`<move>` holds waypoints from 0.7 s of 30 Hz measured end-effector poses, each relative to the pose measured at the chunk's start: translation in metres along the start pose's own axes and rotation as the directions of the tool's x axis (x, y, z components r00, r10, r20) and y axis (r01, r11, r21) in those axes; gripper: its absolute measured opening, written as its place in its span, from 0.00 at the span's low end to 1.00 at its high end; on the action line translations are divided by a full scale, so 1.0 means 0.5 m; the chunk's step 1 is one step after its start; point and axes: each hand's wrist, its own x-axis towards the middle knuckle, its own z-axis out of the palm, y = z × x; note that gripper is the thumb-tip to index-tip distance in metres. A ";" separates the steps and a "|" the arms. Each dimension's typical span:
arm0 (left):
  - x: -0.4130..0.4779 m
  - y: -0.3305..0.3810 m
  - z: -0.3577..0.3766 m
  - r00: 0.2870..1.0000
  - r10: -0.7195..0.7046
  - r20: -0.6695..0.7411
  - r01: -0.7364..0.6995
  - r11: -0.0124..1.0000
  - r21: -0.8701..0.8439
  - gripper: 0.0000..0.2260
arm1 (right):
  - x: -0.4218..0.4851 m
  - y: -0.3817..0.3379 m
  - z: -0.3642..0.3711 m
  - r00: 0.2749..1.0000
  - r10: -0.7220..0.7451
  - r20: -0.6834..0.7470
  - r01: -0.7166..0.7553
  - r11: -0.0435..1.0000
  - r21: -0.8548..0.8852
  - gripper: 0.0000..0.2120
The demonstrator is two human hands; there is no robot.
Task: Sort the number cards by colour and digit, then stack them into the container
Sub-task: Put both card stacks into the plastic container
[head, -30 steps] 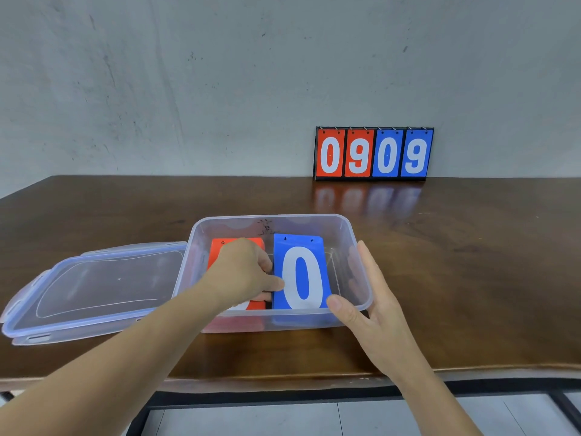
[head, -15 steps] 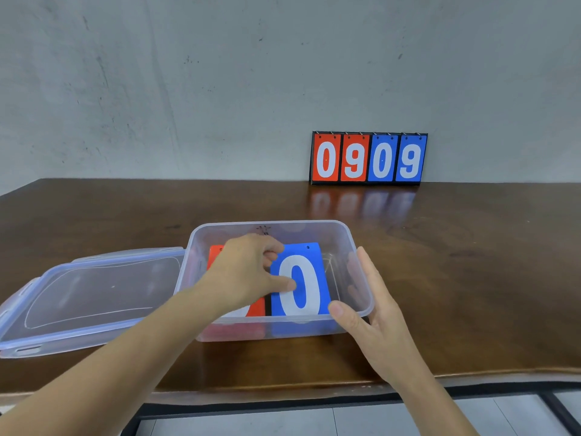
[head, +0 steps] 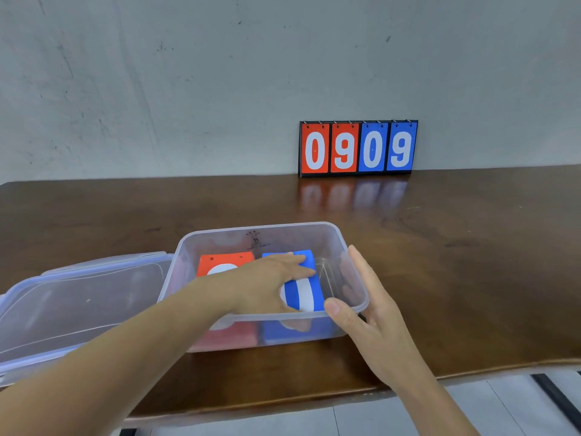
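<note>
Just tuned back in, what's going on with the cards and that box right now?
A person is settling number cards into the clear container. The left hand lies flat on the blue cards in its right half, fingers straight, pressing down. The red cards sit beside them in the left half. The right hand rests against the container's near right corner, steadying it. The lid lies on the table to the left, and a scoreboard reading 0909 stands at the wall.
</note>
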 end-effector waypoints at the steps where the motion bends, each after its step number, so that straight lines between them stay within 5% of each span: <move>1: 0.003 -0.003 -0.002 1.000 0.004 0.021 -0.004 1.000 -0.003 0.36 | 0.000 -0.002 0.000 1.000 0.008 -0.001 -0.008 1.000 -0.002 0.32; 9: 0.001 -0.008 -0.009 1.000 0.007 -0.012 -0.007 0.998 -0.063 0.33 | 0.002 -0.002 0.000 0.999 0.031 -0.009 -0.031 0.998 -0.062 0.31; 16: -0.038 -0.006 -0.036 0.952 -0.104 -0.286 0.033 0.970 -0.242 0.32 | -0.006 -0.014 -0.007 0.998 0.065 -0.024 -0.067 0.995 -0.078 0.34; 21: -0.130 0.011 -0.068 0.822 -0.210 -0.529 0.041 0.949 -0.313 0.29 | -0.022 -0.034 -0.030 0.996 0.064 -0.055 -0.068 0.994 -0.087 0.44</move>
